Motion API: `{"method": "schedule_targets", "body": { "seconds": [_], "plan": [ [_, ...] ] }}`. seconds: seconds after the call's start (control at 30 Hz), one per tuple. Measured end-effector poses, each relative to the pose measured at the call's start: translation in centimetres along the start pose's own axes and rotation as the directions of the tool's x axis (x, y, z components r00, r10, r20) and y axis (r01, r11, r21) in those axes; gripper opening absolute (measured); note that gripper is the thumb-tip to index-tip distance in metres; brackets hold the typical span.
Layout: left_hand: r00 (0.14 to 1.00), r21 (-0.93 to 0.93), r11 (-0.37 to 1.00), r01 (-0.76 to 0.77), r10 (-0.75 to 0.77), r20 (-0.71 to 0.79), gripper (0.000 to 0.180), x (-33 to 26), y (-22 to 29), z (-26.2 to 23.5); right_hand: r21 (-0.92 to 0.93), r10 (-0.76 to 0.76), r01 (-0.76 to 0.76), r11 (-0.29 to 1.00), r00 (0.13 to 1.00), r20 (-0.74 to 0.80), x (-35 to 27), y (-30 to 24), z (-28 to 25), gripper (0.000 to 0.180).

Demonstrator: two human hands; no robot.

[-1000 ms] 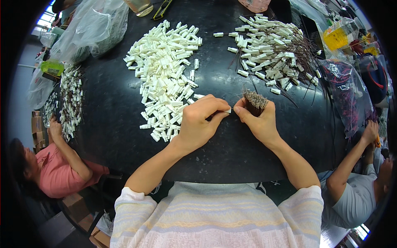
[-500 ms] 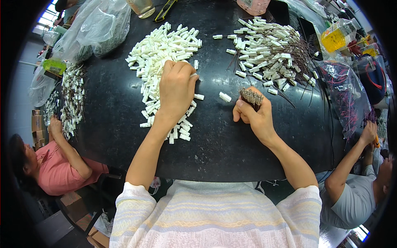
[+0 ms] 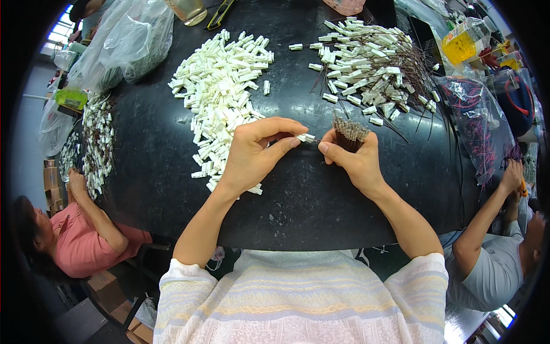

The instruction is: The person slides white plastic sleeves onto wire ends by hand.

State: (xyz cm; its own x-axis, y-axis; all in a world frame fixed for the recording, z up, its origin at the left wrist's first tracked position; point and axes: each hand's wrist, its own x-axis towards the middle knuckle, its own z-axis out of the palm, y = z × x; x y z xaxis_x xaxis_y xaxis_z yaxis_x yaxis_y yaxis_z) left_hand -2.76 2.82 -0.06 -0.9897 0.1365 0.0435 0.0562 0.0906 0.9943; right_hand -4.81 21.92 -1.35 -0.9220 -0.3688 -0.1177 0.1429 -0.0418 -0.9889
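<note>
Over the black table (image 3: 286,195), left hand (image 3: 255,152) has brought, seemingly, 1 white connector (image 3: 305,137) to right hand (image 3: 352,157).

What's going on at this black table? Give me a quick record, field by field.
Left hand: pinches a small white plastic connector at the fingertips
Right hand: grips a bundle of thin dark wires, fingertips close to the connector
Left pile: loose white connectors
Right pile: connectors with wires attached
Surface: round black table
Others: a person in pink at left, another in grey at right
</note>
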Motion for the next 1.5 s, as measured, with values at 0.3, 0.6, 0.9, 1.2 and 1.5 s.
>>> {"method": "schedule_targets", "body": {
  "seconds": [0.3, 0.6, 0.9, 1.2, 1.5],
  "plan": [
    [0.998, 0.058, 0.997, -0.055, 0.055, -0.005, 0.016, 0.0, -0.1, 0.2, 0.003, -0.001, 0.001, 1.0, 1.0, 0.008, -0.1, 0.0, 0.0, 0.008],
    [0.945, 0.291, 0.9, -0.324, 0.319, 0.069, 0.017, 0.1, -0.5, 1.2, -0.041, -0.035, 0.037, 0.998, 0.998, 0.055, -0.1, 0.8, -0.3, 0.006],
    [0.922, 0.863, 0.468, -0.192, 0.387, -0.005, 0.019, 4.9, 0.2, -3.3, -0.105, -0.109, 0.117, 0.988, 0.991, 0.073, 0.1, 0.5, 0.1, 0.008],
    [0.993, 0.544, 0.839, -0.023, 0.082, -0.085, 0.014, 4.0, 0.0, -2.0, 0.081, -0.01, 0.004, 0.997, 0.998, 0.069, 0.1, 0.0, -0.2, 0.007],
    [0.966, -0.253, 0.933, 0.257, -0.246, 0.075, 0.018, 0.3, 0.8, -0.7, 0.003, -0.038, 0.038, 0.999, 0.998, 0.057, 0.1, 0.4, -0.1, 0.009]
  ]
}}
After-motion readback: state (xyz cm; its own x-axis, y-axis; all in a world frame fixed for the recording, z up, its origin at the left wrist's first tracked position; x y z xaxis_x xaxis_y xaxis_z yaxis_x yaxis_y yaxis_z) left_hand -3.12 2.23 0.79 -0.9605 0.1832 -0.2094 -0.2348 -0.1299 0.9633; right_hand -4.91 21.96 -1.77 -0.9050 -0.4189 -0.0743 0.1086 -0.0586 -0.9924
